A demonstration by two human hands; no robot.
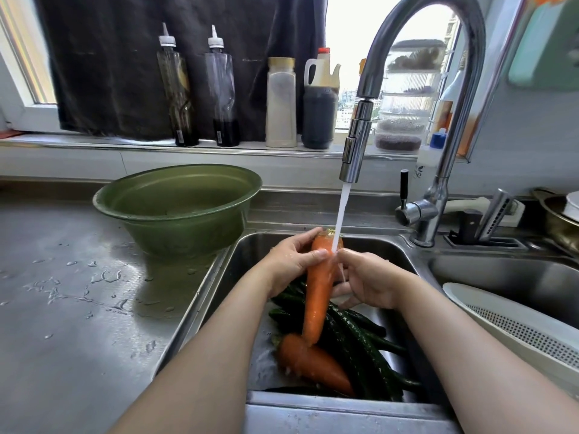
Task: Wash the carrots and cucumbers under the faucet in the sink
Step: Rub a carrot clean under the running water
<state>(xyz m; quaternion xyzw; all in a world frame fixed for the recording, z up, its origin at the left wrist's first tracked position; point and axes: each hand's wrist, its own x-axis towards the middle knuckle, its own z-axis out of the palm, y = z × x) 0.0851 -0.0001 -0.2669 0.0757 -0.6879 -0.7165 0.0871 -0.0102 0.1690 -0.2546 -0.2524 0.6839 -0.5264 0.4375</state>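
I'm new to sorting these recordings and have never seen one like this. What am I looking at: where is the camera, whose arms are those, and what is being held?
There is no machine here. A person works with bare hands, and the single picture comes from a camera worn on their head, looking down. The left hand grips a carrot near its thick end, and the right hand curls against its side, under water running from the faucet. Below, in the sink, lie a second carrot and several dark cucumbers. A green bowl stands on the wet counter to the left. A white colander sits in the basin to the right.
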